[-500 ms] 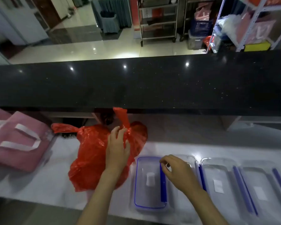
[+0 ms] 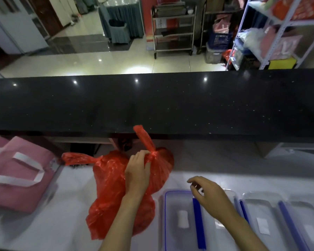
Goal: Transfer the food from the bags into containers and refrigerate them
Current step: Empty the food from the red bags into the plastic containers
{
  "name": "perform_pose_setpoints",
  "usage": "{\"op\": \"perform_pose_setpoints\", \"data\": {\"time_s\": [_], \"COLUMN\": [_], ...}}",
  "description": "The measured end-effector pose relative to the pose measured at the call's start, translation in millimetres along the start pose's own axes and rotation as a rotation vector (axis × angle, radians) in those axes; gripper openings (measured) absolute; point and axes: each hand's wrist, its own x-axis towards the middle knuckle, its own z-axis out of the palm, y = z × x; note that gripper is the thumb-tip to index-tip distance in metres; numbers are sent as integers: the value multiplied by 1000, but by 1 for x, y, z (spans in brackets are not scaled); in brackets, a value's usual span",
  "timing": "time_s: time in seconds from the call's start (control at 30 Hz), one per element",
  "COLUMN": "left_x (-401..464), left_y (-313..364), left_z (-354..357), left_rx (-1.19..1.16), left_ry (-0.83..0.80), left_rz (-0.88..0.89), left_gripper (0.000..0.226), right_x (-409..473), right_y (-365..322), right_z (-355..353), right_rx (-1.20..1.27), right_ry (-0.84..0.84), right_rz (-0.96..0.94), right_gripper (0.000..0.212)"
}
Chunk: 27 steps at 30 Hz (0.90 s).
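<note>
My left hand [image 2: 137, 173] has its grip clamped on the knotted neck of the red plastic bag [image 2: 114, 192], which sits on the white desk [image 2: 69, 200] toward its back edge, under the black upper counter [image 2: 170, 104]. My right hand [image 2: 209, 198] hovers with fingers loosely curled, its grip apart and holding nothing, above the clear container with the blue-rimmed lid [image 2: 179, 220] at the desk's front edge. More lidded containers [image 2: 272, 218] line up to its right. A pink tote bag [image 2: 20, 176] lies toward the left edge.
</note>
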Motion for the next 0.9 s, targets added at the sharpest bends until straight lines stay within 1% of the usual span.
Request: {"op": "perform_pose_setpoints", "data": {"time_s": [0.07,0.17,0.27,0.37,0.47,0.57,0.63,0.7,0.83,0.9], "left_x": [5,9,2,-7,-13,-16,-16,-11,-7,-9], "left_y": [1,6,13,22,26,24,22,19,20,17], "left_z": [-8,-22,-31,-34,-32,-25,-22,-20,-29,-30], "left_rx": [-116,-222,-281,-308,-315,-333,-368,-403,-587,-698], "left_ry": [38,75,70,90,86,25,-21,-75,-247,-315], "left_rz": [-12,17,29,45,63,82,77,71,14,-41], "left_gripper": [14,15,18,15,16,18,21,19,11,8], "right_x": [10,20,26,36,47,57,62,65,63,61], "right_y": [-8,-24,-52,-77,-92,-96,-94,-91,-87,-84], "right_z": [0,1,-3,-4,1,10,14,14,11,12], "right_rx": [11,47,145,239,319,312,307,301,290,329], "right_ry": [31,60,97,124,75,61,122,177,223,242], "right_rz": [-15,-77,-173,-244,-259,-291,-304,-277,-270,-243], "right_gripper": [22,31,44,46,53,50,44,41,32,29]}}
